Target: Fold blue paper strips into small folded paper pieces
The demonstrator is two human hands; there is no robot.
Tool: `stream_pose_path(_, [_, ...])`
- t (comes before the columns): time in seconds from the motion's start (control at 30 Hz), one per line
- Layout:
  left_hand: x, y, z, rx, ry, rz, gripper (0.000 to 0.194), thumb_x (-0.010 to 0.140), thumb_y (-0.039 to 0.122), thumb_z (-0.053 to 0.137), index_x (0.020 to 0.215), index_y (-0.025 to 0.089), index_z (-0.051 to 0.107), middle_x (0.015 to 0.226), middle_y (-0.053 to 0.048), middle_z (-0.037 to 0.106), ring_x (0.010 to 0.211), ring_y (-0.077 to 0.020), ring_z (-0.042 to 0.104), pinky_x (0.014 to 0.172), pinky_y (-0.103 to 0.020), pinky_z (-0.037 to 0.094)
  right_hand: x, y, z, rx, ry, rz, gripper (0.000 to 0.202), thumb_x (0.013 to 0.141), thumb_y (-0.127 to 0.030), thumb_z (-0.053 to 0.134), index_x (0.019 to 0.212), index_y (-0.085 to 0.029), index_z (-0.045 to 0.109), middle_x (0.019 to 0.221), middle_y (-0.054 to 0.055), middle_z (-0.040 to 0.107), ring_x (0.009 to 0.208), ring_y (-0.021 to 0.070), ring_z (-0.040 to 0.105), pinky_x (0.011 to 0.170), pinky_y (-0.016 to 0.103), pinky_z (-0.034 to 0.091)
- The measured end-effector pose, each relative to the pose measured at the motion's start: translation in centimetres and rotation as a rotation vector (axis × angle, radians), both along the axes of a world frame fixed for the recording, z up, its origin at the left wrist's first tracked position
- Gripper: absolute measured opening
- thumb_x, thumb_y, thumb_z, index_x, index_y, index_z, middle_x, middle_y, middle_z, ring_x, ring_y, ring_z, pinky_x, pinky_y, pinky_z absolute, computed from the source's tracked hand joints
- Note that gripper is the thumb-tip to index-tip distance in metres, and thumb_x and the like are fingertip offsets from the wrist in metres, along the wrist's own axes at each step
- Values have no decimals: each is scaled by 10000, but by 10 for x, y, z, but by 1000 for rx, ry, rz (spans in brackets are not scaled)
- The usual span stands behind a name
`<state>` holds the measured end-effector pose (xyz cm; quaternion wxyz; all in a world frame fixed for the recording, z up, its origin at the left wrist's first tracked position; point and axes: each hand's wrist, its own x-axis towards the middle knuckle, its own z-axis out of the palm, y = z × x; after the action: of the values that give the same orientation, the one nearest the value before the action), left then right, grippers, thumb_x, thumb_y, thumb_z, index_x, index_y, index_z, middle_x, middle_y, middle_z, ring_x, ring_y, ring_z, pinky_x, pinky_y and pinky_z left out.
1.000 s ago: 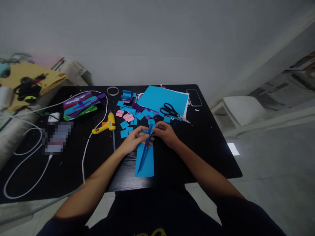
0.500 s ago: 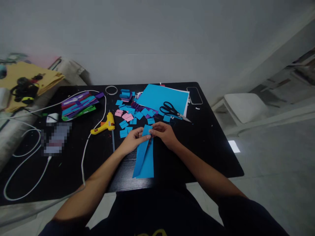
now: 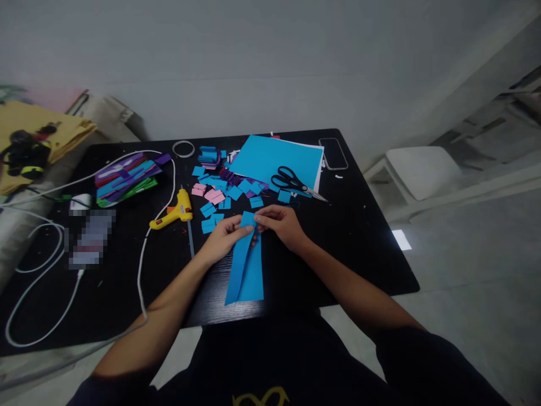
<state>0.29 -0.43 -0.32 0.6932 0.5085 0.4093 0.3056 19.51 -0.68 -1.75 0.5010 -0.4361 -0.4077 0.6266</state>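
A long blue paper strip, partly folded over lengthwise, extends from my hands toward the table's front edge. My left hand grips its left side near the far end, thumb on top and fingers curled behind. On the other side my right hand pinches the same end by its upper right edge. Just beyond both hands lie several small folded blue paper pieces, with pink pieces among them. Black-handled scissors rest on a larger blue sheet farther back.
A yellow glue gun and its white cord lie left of my hands. Bundled coloured strips are farther left, by a blurred-out phone-like item. A tape ring sits behind. At the back right is a dark phone-shaped object.
The camera view has shifted slightly. Both hands keep their hold on the blue paper strip, and its fold looks nearly the same.
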Motion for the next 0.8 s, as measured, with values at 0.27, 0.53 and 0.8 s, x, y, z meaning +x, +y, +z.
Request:
stream_pose_path(0.27, [3,-3,2,59,-15,59,377,827,494,813,881,143,687,723,-24,742,594,-168,708,578,-271,593,-2,-4,0,28,5,28,322,653,-417,937,812,-181,788,688,-1,746,608,145,688,641,293,592])
stream_pose_path(0.53, [2,-4,3,26,-28,54,404,823,502,816,819,142,633,676,-24,728,507,-146,680,507,-246,578,-1,-6,1,65,-35,54,324,691,-455,912,793,-179,778,658,-6,726,594,135,664,625,280,568])
stream_pose_path(0.8, [0,-2,4,-64,-37,75,427,756,500,868,850,127,681,726,-48,751,583,-165,716,556,-265,622,1,-5,2,100,-27,89,323,708,-447,910,852,-187,784,699,0,745,620,139,678,645,281,574])
